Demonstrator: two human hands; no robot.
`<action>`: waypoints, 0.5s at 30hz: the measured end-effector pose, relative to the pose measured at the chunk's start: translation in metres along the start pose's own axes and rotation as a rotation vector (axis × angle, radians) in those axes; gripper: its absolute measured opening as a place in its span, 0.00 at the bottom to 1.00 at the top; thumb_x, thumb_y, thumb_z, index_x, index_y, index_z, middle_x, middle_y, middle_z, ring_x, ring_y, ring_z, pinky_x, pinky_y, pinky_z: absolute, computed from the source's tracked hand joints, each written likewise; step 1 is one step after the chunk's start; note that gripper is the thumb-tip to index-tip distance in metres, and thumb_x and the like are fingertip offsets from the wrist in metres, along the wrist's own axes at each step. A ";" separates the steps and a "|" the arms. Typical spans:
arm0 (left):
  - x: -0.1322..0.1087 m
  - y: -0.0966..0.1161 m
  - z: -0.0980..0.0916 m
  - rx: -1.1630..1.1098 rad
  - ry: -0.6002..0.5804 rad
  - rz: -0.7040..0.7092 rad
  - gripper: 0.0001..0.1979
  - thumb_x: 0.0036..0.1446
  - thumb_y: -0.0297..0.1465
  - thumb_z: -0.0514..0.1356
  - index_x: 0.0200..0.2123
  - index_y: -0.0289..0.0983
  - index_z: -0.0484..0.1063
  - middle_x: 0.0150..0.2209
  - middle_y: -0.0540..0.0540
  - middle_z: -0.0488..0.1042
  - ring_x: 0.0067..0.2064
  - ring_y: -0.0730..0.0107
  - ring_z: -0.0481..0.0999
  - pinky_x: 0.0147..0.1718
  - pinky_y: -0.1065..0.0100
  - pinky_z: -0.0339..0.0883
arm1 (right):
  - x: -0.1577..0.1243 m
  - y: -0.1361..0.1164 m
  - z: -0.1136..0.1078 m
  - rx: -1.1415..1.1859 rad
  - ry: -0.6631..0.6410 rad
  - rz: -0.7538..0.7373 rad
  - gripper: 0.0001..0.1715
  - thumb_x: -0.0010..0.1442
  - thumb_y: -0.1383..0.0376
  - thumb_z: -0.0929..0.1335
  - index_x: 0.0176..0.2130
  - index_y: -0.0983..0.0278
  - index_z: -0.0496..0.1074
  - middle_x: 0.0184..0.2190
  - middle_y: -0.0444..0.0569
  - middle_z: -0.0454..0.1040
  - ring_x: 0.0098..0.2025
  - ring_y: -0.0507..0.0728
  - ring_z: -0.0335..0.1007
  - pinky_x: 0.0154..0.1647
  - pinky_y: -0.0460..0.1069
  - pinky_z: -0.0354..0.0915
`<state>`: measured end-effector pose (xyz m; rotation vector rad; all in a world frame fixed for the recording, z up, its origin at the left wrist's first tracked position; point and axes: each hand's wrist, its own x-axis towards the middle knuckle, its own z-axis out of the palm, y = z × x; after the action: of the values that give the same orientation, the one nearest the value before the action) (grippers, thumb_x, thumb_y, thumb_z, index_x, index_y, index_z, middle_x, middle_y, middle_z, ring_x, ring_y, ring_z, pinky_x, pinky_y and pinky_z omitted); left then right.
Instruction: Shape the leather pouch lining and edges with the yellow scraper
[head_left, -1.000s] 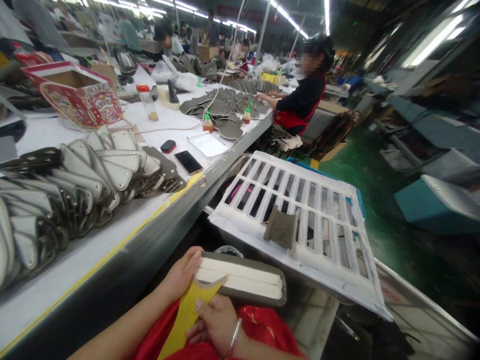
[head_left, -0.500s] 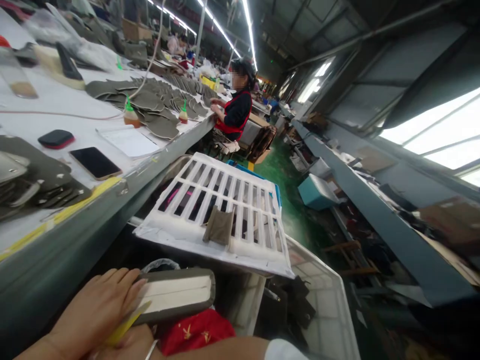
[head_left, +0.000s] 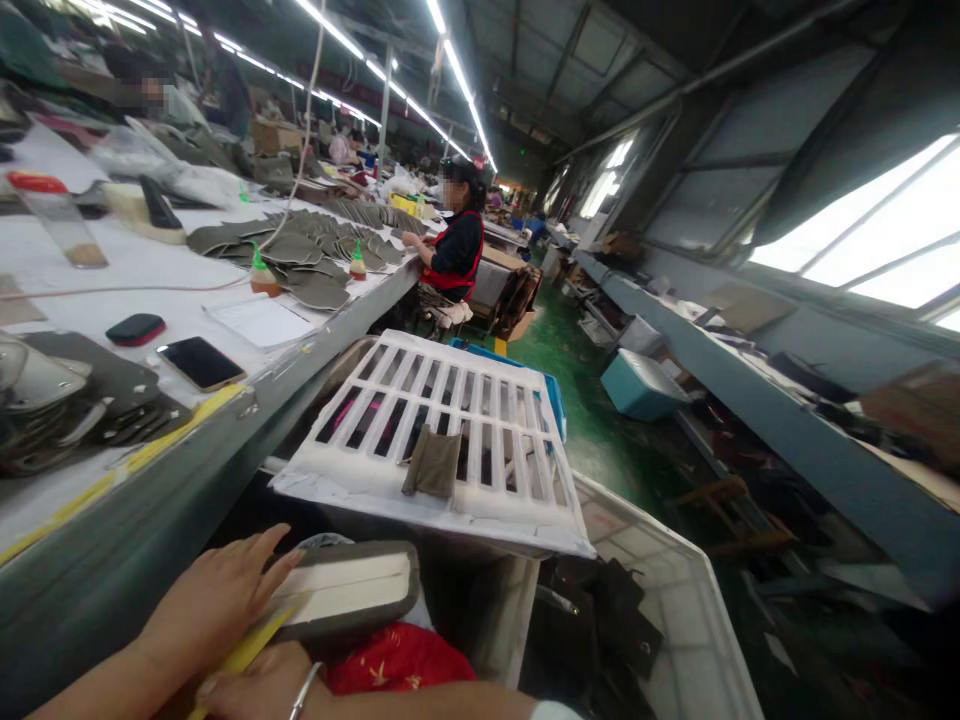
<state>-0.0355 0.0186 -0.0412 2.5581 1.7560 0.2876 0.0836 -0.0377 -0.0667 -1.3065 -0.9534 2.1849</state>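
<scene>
A rounded block with a white top and grey-green sides (head_left: 352, 585) lies at the lower middle, above a red cloth with gold figures (head_left: 397, 660). My left hand (head_left: 225, 590) is open at its left end, fingers outstretched and slightly apart. Whether the fingertips press on the block I cannot tell. Below, my right hand (head_left: 262, 680), with a silver bangle at the wrist, is closed on a flat yellow pointed tool (head_left: 259, 640). Its tip reaches the block's near left edge. Ahead, a folded grey-green piece (head_left: 433, 462) sits on a white slatted rack (head_left: 337, 480).
A white crate (head_left: 675, 590) with dark pieces stands at right. The workbench (head_left: 247, 400) on the left bears a phone (head_left: 201, 362), a glue bottle (head_left: 262, 275) and stacked grey-green pieces (head_left: 315, 285). A co-worker in a red apron (head_left: 457, 250) sits farther along.
My left hand's fingers have straightened and lifted from the block's end. My right hand and the yellow tool have shifted slightly down. The camera view has also moved.
</scene>
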 end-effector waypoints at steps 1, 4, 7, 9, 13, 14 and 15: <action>-0.002 0.000 0.001 -0.056 0.085 -0.012 0.21 0.58 0.32 0.44 0.48 0.36 0.72 0.53 0.36 0.69 0.50 0.49 0.71 0.44 0.50 0.68 | -0.017 -0.014 -0.004 0.019 -0.020 0.006 0.15 0.36 0.55 0.70 0.16 0.65 0.68 0.10 0.46 0.63 0.17 0.57 0.66 0.16 0.48 0.65; 0.000 0.007 -0.001 -0.206 0.280 -0.081 0.24 0.62 0.40 0.44 0.54 0.33 0.64 0.53 0.39 0.68 0.53 0.58 0.69 0.52 0.57 0.64 | -0.069 -0.057 -0.035 0.011 0.077 -0.385 0.12 0.47 0.59 0.67 0.26 0.66 0.72 0.22 0.48 0.73 0.26 0.56 0.71 0.30 0.50 0.70; 0.010 0.033 -0.005 -0.266 0.330 -0.093 0.26 0.63 0.45 0.44 0.54 0.33 0.63 0.52 0.40 0.69 0.52 0.60 0.69 0.53 0.58 0.63 | -0.099 -0.092 -0.088 0.226 0.356 -0.586 0.14 0.48 0.60 0.68 0.36 0.65 0.70 0.31 0.48 0.75 0.33 0.57 0.73 0.37 0.51 0.70; 0.019 0.058 -0.004 -0.245 0.284 -0.018 0.26 0.62 0.46 0.46 0.54 0.34 0.64 0.52 0.40 0.69 0.53 0.59 0.69 0.53 0.55 0.63 | -0.105 -0.108 -0.125 0.419 0.470 -0.576 0.19 0.46 0.60 0.68 0.39 0.63 0.66 0.30 0.47 0.75 0.30 0.58 0.73 0.33 0.53 0.70; 0.037 0.103 0.000 -0.200 0.070 0.177 0.30 0.59 0.46 0.52 0.60 0.38 0.58 0.59 0.41 0.62 0.58 0.56 0.63 0.56 0.49 0.57 | -0.094 -0.129 -0.167 0.497 0.513 -0.628 0.18 0.42 0.65 0.70 0.35 0.62 0.64 0.25 0.43 0.73 0.22 0.52 0.67 0.25 0.48 0.68; 0.041 0.110 -0.001 -0.205 0.019 0.202 0.32 0.57 0.46 0.54 0.62 0.38 0.55 0.60 0.42 0.60 0.59 0.55 0.61 0.57 0.48 0.55 | -0.088 -0.133 -0.170 0.513 0.495 -0.630 0.18 0.40 0.67 0.70 0.34 0.62 0.64 0.25 0.42 0.72 0.22 0.51 0.65 0.24 0.47 0.68; 0.044 0.114 -0.001 -0.212 -0.022 0.218 0.34 0.56 0.46 0.56 0.62 0.39 0.54 0.61 0.42 0.58 0.60 0.54 0.59 0.57 0.47 0.54 | -0.082 -0.136 -0.171 0.532 0.477 -0.621 0.19 0.38 0.68 0.71 0.33 0.62 0.65 0.25 0.42 0.72 0.22 0.50 0.65 0.24 0.46 0.67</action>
<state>0.0849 0.0173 -0.0197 2.5852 1.3574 0.4237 0.2742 0.0591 0.0274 -1.0163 -0.4510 1.4172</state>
